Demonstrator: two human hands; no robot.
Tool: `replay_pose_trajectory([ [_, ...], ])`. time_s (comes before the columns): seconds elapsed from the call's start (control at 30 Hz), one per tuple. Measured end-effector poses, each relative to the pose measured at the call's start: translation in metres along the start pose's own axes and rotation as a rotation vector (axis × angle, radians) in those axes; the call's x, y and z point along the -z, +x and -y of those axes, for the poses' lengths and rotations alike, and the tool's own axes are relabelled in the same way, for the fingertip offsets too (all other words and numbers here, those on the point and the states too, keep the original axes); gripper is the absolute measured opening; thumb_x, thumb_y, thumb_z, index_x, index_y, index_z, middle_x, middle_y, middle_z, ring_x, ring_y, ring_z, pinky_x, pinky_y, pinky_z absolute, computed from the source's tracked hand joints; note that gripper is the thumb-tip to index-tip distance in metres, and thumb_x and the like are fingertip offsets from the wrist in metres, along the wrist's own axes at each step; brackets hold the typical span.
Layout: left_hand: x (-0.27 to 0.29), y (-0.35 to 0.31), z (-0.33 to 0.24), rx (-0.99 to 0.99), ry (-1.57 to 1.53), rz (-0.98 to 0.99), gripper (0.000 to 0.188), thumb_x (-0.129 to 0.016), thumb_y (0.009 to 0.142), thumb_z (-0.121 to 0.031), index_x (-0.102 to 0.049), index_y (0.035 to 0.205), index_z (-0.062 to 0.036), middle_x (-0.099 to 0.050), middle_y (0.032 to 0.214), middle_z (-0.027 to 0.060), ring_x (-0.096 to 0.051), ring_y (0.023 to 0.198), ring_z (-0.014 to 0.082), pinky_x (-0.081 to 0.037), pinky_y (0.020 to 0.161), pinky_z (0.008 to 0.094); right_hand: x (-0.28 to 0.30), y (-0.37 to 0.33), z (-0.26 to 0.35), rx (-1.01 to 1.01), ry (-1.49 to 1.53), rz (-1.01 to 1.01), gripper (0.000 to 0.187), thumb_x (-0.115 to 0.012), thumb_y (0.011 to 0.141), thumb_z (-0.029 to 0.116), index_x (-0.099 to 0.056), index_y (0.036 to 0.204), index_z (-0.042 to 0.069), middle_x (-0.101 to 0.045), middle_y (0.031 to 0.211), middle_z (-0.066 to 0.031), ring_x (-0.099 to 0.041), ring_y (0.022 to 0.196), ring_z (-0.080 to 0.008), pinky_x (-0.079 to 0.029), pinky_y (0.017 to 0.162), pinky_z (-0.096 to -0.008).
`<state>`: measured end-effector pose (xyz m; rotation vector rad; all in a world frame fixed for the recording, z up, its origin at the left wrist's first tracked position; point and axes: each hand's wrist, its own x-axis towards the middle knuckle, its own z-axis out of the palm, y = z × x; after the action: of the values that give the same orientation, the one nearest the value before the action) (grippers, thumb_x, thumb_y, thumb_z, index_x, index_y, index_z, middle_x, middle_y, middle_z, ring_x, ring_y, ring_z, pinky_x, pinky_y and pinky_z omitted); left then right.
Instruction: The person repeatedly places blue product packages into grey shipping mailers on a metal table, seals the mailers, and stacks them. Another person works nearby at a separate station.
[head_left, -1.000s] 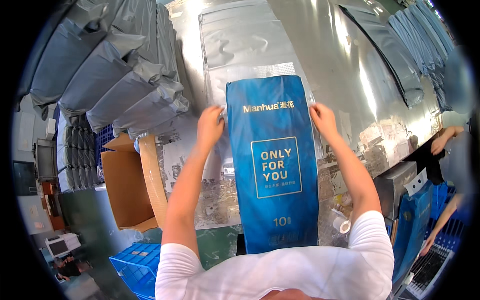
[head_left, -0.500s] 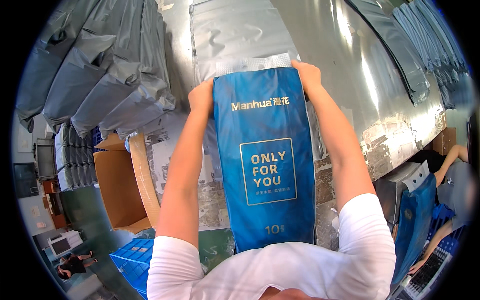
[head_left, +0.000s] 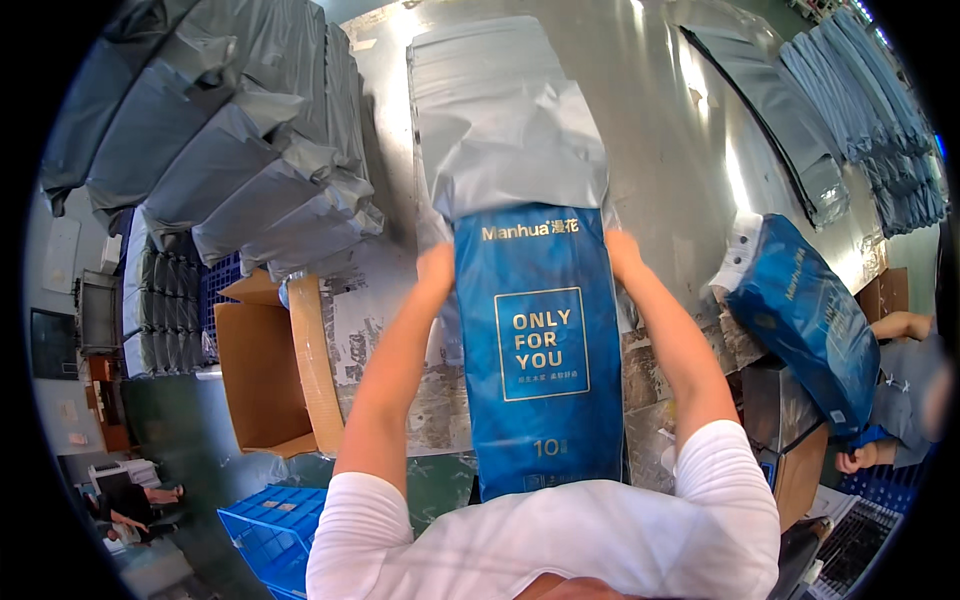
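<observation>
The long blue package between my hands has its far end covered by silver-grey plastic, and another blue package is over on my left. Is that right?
Not quite: the other blue package is over on your right, as the head view shows. The long blue package between your left hand and right hand does have its far end covered by silver-grey plastic.

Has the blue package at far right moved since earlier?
Yes: the blue package shifted up the picture, its top now overlapping the metal table.
</observation>
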<state>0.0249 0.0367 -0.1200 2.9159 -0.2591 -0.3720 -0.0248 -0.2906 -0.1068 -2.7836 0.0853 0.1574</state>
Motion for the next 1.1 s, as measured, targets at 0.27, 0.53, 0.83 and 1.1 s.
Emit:
replay_pose_trajectory([
  [0.27,-0.037,-0.249,0.007,-0.116,-0.136,0.566,0.021,-0.061,0.071,-0.027,-0.066,0.075,-0.0071,-0.064,0.078,0.0172,-0.062,0.072,0.0332,-0.049,0.064,0.0427,-0.027,-0.231,-0.017,0.236,-0.323,0.861,0.021,-0.058,0.069,0.019,-0.066,0.082,0.005,-0.064,0.083,-0.0174,-0.063,0.078,-0.0315,-0.051,0.067,-0.041],
  [0.53,-0.018,-0.246,0.004,-0.251,-0.253,0.513,0.017,-0.054,0.068,-0.018,-0.063,0.073,-0.0038,-0.062,0.076,0.0195,-0.06,0.071,0.0362,-0.048,0.062,0.0459,0.011,-0.225,-0.022,0.318,-0.155,0.586,0.018,-0.057,0.065,0.022,-0.064,0.066,0.006,-0.063,0.073,-0.018,-0.061,0.069,-0.0355,-0.049,0.063,-0.0449],
  [0.83,-0.045,-0.245,0.003,0.155,-0.628,0.296,0.04,-0.056,0.081,-0.036,-0.062,0.068,0.002,-0.058,0.056,0.0164,-0.058,0.05,0.026,-0.044,0.051,0.0369,-0.013,-0.279,-0.073,-0.075,0.148,0.914,0.033,-0.057,0.077,0.035,-0.063,0.063,0.006,-0.061,0.06,-0.0132,-0.061,0.063,-0.0323,-0.047,0.058,-0.0412],
  [1.1,-0.06,-0.263,-0.001,0.378,-1.191,0.291,0.024,-0.06,0.084,-0.018,-0.059,0.067,-0.0004,-0.058,0.056,0.0041,-0.052,0.046,0.0083,-0.041,0.044,0.0244,-0.036,-0.164,0.1,0.381,-0.02,0.285,0.034,-0.048,0.081,0.024,-0.054,0.109,0.005,-0.053,0.113,-0.0184,-0.05,0.105,-0.0342,-0.039,0.09,-0.0457],
])
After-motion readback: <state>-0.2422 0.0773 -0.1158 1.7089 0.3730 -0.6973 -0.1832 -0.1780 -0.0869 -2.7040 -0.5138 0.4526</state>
